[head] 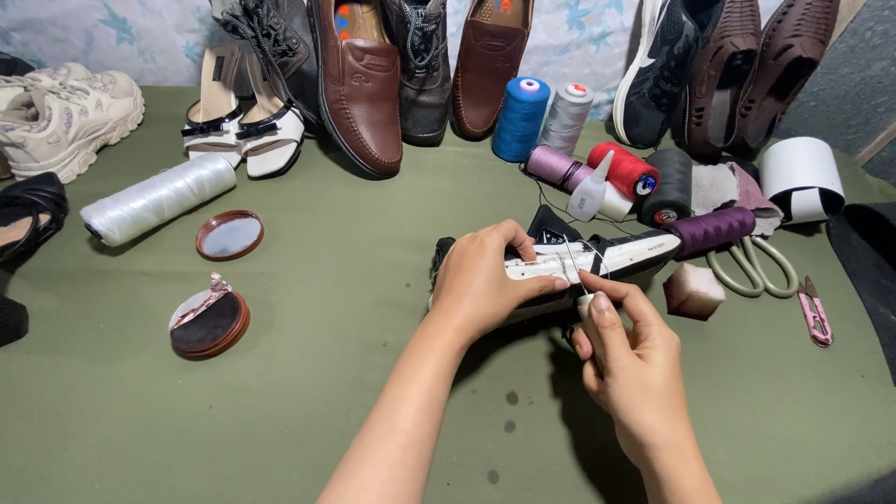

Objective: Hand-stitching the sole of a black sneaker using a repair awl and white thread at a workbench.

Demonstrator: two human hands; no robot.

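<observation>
Black-and-white shoe (611,257) lying sideways on green cloth (327,392). Left hand (485,280) clamped over it; right hand (630,359) pinching, apparently, an awl (576,271).

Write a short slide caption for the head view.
Left hand holds a shoe; right hand pushes an awl in.

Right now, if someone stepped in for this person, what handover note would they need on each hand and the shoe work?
Left hand: clamped over the black-and-white shoe, holding it on its side on the green table.
Right hand: pinches a needle tool whose tip meets the shoe's white sole edge, with thin thread at the tip.
Nearby: thread spools, a small glue bottle, scissors, pink snips and a wax-like block to the right.
Done: stitching along the sole looks started; how far cannot be told.
Left: likely the rest of the seam.
</observation>
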